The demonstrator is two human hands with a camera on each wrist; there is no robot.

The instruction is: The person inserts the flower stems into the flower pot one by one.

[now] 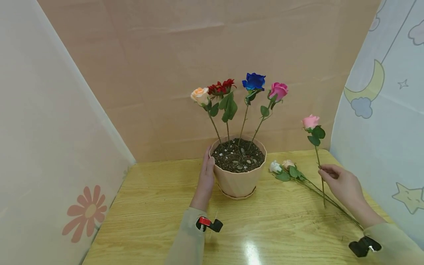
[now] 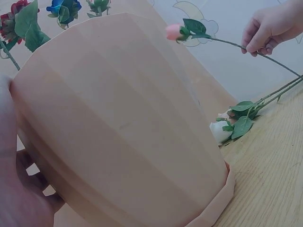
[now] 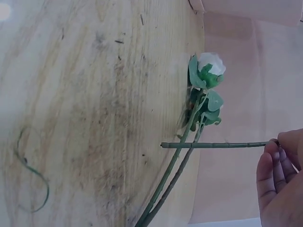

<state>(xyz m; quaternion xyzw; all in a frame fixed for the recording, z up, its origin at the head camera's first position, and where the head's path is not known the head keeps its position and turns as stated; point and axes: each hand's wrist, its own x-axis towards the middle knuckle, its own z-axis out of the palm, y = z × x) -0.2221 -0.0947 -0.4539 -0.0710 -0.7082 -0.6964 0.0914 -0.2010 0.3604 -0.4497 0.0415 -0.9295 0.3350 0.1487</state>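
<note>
My left hand (image 1: 207,173) rests against the left side of a peach-coloured flowerpot (image 1: 237,182), its fingers extended along the wall and the thumb at the rim. In the pot's dark soil (image 1: 232,158) stand a peach rose (image 1: 200,96), a red flower (image 1: 222,87), a blue rose (image 1: 254,81) and a magenta rose (image 1: 278,91). My right hand (image 1: 342,186) pinches the stem of a light pink rose (image 1: 310,122) between thumb and fingers, right of the pot. That rose is upright, bloom on top; its bare stem end (image 3: 165,145) points down over the table.
A white rose (image 1: 275,167) and a pale peach rose (image 1: 288,164) lie on the wooden table (image 1: 159,202) right of the pot, stems toward me. A thin green strand (image 3: 33,170) lies on the tabletop. Cloth walls (image 1: 165,73) enclose the back and sides.
</note>
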